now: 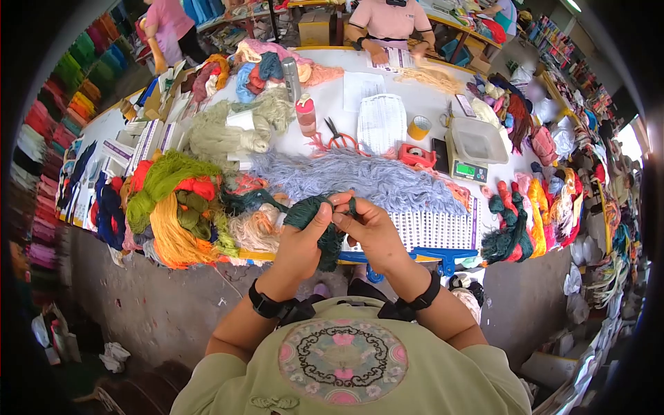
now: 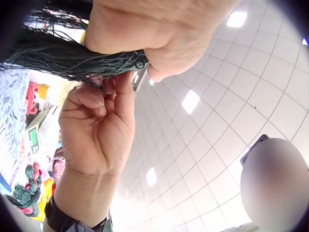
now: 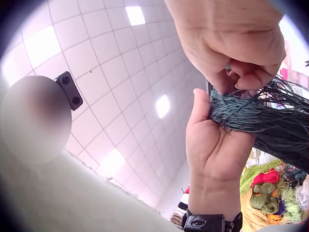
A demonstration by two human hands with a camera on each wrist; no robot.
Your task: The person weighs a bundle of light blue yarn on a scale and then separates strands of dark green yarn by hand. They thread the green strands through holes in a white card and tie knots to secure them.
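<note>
Left hand (image 1: 302, 242) gripping dark green skein (image 1: 304, 213), fingers curled; right hand (image 1: 377, 235), just beside, pinching strands (image 1: 353, 205); uneven pulling risking tangles.

Yarn workshop: skeins (image 1: 173, 221) heaped on worktable (image 1: 325, 144), digital scale (image 1: 469, 169), scissors (image 1: 340, 138), hanging coloured hanks (image 1: 83, 52).

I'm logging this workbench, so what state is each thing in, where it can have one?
Dark green yarn: held, strands hanging
Left hand: closed on the yarn
Right hand: pinching the yarn
Scale: on, display lit green
Clear tray: resting on the scale
Scissors: lying down, blades seemingly apart
Pale blue yarn: spread loosely
</note>
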